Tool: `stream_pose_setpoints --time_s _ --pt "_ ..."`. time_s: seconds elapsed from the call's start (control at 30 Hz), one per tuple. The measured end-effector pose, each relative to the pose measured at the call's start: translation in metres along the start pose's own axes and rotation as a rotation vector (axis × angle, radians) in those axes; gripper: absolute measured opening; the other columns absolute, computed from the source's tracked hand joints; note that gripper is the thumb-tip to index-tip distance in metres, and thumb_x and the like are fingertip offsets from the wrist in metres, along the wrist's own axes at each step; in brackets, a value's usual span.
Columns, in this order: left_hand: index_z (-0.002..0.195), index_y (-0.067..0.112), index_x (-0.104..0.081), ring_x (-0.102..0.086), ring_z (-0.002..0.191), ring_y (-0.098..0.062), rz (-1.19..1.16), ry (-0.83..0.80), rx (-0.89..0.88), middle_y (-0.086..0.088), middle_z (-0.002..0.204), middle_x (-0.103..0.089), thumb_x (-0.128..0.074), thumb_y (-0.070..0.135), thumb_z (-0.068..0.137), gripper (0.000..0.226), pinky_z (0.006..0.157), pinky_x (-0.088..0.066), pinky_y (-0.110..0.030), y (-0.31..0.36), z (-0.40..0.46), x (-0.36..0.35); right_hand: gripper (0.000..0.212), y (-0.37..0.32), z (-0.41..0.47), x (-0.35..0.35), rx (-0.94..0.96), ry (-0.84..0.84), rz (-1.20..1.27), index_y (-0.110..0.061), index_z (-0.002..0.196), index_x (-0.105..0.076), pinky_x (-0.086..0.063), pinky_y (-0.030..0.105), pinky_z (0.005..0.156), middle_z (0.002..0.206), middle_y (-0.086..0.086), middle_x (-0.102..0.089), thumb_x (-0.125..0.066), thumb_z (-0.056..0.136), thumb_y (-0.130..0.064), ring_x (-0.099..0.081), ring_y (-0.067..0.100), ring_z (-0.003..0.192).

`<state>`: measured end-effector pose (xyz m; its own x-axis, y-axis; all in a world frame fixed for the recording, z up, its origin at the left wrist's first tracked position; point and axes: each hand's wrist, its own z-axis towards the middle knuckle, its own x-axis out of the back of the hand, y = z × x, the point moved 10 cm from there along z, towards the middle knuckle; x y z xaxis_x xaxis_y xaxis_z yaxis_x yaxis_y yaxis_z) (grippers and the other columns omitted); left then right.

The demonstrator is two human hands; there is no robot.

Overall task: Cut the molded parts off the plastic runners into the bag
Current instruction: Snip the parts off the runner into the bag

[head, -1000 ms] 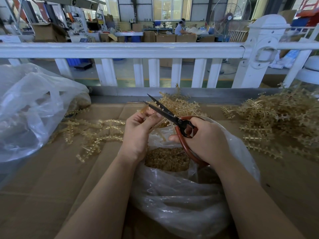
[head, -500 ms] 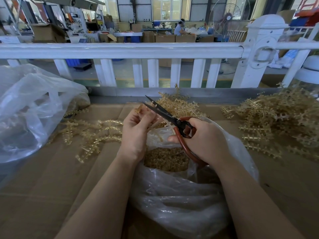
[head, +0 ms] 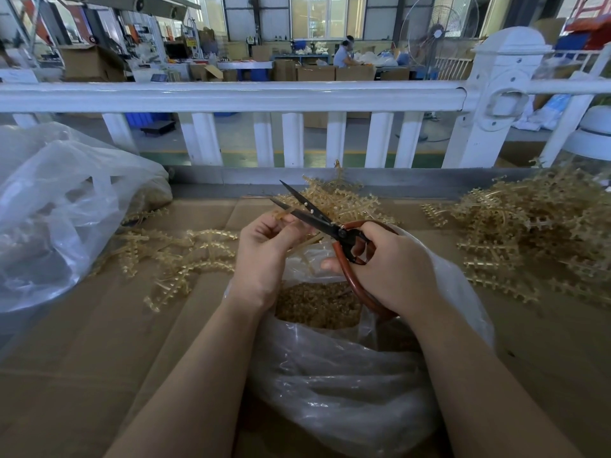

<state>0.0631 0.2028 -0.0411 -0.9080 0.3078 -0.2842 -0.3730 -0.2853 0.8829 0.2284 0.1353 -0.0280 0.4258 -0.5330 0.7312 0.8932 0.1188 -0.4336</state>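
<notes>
Pinched in the left hand [head: 264,256], a plastic runner [head: 285,213] sits between the parted blades of scissors [head: 317,217] gripped by the right hand [head: 388,269], above the open bag [head: 347,385]. Mid-cut; next, squeeze shut.

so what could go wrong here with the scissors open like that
The left hand pinches the runner right at the open blades of the scissors, so its fingertips could get nicked. The cut also happens beyond the far rim of the bag, so parts may drop onto the cardboard instead.
</notes>
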Motion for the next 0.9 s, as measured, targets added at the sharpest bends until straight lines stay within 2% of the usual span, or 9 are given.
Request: stream_pose_setpoints --time_s 0.13,0.3,0.43,0.53,0.6,0.73,0.9 --pt "0.074 0.012 -0.069 -0.068 0.070 -0.009 -0.034 -0.028 0.015 0.001 0.072 -0.072 -0.071 0.010 0.075 0.003 0.070 -0.053 -0.019 0.0011 -0.0014 -0.0049 0.065 -0.0016 -0.0007 0.0016 0.010 0.012 -0.019 -0.032 0.091 -0.064 -0.026 0.004 0.053 0.068 -0.028 -0.047 -0.049 0.068 -0.091 -0.046 -0.012 0.064" --pt "0.071 0.021 -0.076 -0.068 0.072 -0.007 -0.042 -0.060 0.019 0.003 0.075 -0.074 -0.071 0.013 0.076 0.010 0.073 -0.053 -0.019 0.0021 -0.0016 -0.0082 0.066 -0.0004 -0.0010 -0.0017 0.012 0.002 0.008 -0.031 0.087 -0.062 -0.029 0.007 0.055 0.067 -0.025 -0.050 -0.046 0.067 -0.092 -0.050 -0.008 0.065" --pt "0.074 0.024 -0.077 -0.068 0.074 -0.008 -0.046 -0.087 0.014 0.003 0.077 -0.074 -0.071 0.013 0.078 0.013 0.074 -0.053 -0.020 0.0037 -0.0019 -0.0093 0.051 -0.0004 -0.0009 -0.0020 0.008 0.013 0.025 -0.036 0.080 -0.055 -0.032 0.008 0.055 0.065 -0.023 -0.051 -0.055 0.069 -0.087 -0.052 -0.006 0.064" --pt "0.075 0.023 -0.077 -0.068 0.075 -0.009 -0.055 -0.090 0.015 0.002 0.079 -0.074 -0.072 0.013 0.079 0.012 0.075 -0.053 -0.021 0.0027 -0.0013 -0.0078 0.043 -0.0019 -0.0013 -0.0020 0.014 0.019 0.036 -0.042 0.078 -0.049 -0.031 0.008 0.049 0.061 -0.025 -0.049 -0.063 0.071 -0.082 -0.050 -0.008 0.060" --pt "0.075 0.022 -0.076 -0.068 0.075 -0.009 -0.046 -0.085 0.009 0.001 0.079 -0.074 -0.073 0.011 0.080 0.012 0.075 -0.053 -0.021 0.0020 -0.0002 -0.0055 0.045 -0.0027 -0.0011 -0.0029 0.018 0.017 0.031 -0.041 0.079 -0.051 -0.029 0.007 0.050 0.062 -0.025 -0.049 -0.060 0.071 -0.083 -0.049 -0.009 0.060" --pt "0.075 0.023 -0.077 -0.069 0.074 -0.010 -0.031 -0.071 -0.008 0.001 0.078 -0.074 -0.073 0.012 0.080 0.012 0.072 -0.053 -0.020 0.0035 -0.0004 -0.0041 0.063 -0.0030 0.0004 -0.0018 0.016 0.031 0.017 -0.036 0.083 -0.058 -0.030 0.008 0.055 0.067 -0.024 -0.053 -0.041 0.066 -0.094 -0.050 -0.009 0.064" --pt "0.075 0.024 -0.077 -0.069 0.075 -0.009 -0.028 -0.074 -0.022 0.002 0.078 -0.074 -0.070 0.004 0.084 0.022 0.072 -0.053 -0.020 0.0035 0.0002 -0.0040 0.069 -0.0026 -0.0004 -0.0013 0.028 0.047 0.030 -0.031 0.089 -0.063 -0.032 0.008 0.056 0.068 -0.023 -0.053 -0.043 0.067 -0.092 -0.051 -0.008 0.066"
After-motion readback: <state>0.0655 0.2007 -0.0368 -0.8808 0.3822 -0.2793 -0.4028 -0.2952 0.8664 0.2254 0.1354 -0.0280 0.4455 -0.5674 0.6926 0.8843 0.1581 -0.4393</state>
